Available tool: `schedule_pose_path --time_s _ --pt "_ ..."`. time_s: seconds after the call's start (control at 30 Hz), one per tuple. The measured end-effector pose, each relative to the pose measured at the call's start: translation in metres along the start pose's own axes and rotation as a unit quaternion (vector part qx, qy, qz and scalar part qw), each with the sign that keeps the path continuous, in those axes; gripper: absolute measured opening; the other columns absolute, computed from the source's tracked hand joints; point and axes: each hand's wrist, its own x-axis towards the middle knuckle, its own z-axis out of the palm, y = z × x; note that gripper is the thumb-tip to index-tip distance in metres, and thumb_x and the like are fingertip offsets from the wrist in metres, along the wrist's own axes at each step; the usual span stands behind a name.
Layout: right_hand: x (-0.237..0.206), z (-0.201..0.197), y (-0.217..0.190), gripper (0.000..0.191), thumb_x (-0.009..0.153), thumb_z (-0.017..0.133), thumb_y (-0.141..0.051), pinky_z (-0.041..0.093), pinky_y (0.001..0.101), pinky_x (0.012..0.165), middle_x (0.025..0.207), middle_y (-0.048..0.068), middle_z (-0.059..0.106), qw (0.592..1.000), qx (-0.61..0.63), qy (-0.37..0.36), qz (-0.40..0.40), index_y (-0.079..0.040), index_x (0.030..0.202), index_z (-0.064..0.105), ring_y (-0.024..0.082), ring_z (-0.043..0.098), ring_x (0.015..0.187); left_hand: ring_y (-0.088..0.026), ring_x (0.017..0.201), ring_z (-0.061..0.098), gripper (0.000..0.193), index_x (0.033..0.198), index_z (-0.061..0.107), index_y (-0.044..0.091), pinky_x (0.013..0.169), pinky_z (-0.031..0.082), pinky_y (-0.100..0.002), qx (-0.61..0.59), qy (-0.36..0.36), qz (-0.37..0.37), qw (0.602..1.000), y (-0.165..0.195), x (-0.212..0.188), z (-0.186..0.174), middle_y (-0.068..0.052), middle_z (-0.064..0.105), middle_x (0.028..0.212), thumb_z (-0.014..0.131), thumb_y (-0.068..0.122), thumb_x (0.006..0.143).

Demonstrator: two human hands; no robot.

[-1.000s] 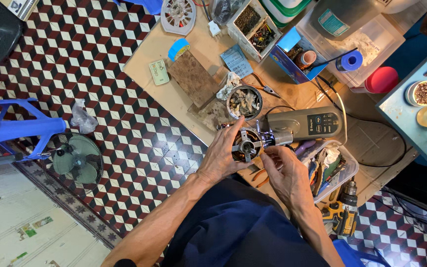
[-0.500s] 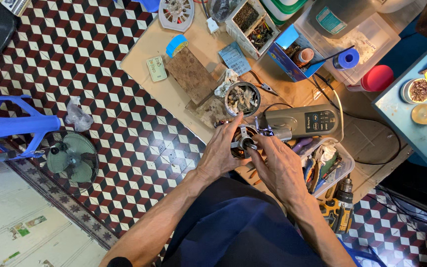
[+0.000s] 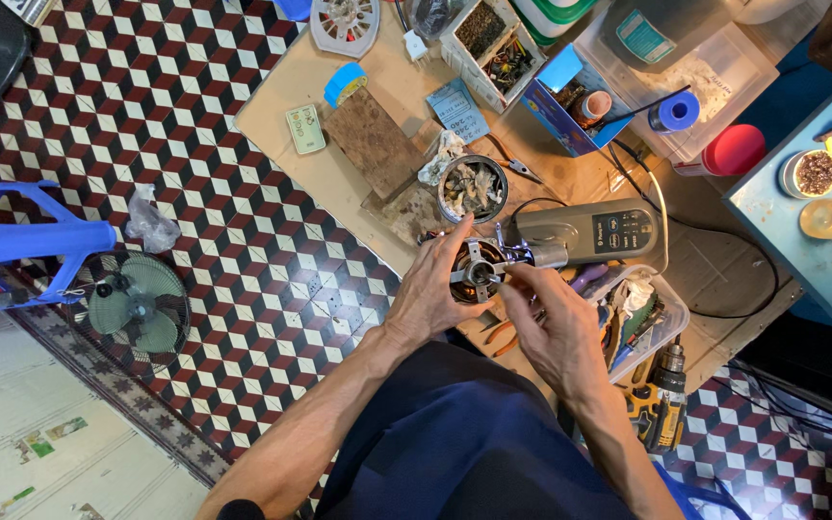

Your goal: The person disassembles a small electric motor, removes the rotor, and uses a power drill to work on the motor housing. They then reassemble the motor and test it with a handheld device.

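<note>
The small fan motor (image 3: pixel 475 273) is clamped in the left hand (image 3: pixel 432 294) while its centre is worked by the right hand's (image 3: pixel 553 323) pinched fingers; steady holding seems needed next.

Metal bowl (image 3: pixel 472 188) just ahead — clutter

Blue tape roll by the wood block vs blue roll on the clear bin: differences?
The blue tape roll lies on the cardboard worktop; the blue roll sits up on the clear plastic bin. The first is lighter blue, the second deeper. Both are ring-shaped.
</note>
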Motion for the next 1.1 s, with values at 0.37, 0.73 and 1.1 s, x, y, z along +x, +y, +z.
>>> schedule_pose_path --time_s 0.37,0.73,1.1 --pt "-0.034 -0.002 0.051 0.035 0.097 0.06 -0.034 0.055 0.0376 0.062 0.076 0.012 0.075 0.954 0.005 -0.14 0.264 -0.009 0.119 0.072 0.021 0.068 0.061 -0.037 0.129 0.053 0.122 0.16 0.024 0.007 0.115 0.042 -0.047 0.023 0.0 0.017 1.0 0.025 0.009 -0.004 -0.02 0.054 0.142 0.096 0.025 0.064" --pt "0.021 0.111 0.128 0.061 0.08 0.077 -0.028 0.05 0.0464 0.098 0.127 0.019 0.066 0.996 0.008 0.078 0.035 -0.007 0.134 0.059 0.037 0.064 0.116 -0.037 0.119 0.056 0.119 0.159 0.024 0.005 0.106 0.047 -0.045 0.041 -0.029 -0.013 0.999 0.043 0.034 0.01 -0.02 0.056 0.13 0.096 0.024 0.066" --pt "0.065 0.157 0.134 0.04 0.099 0.057 -0.009 0.056 0.0366 0.103 0.134 0.008 0.064 0.766 0.62 0.041 0.161 -0.008 0.139 0.054 0.021 0.065 0.119 -0.038 0.116 0.056 0.113 0.157 0.027 0.002 0.102 0.048 -0.046 0.049 -0.032 0.006 0.998 0.034 0.059 0.007 -0.021 0.057 0.125 0.094 0.023 0.068"
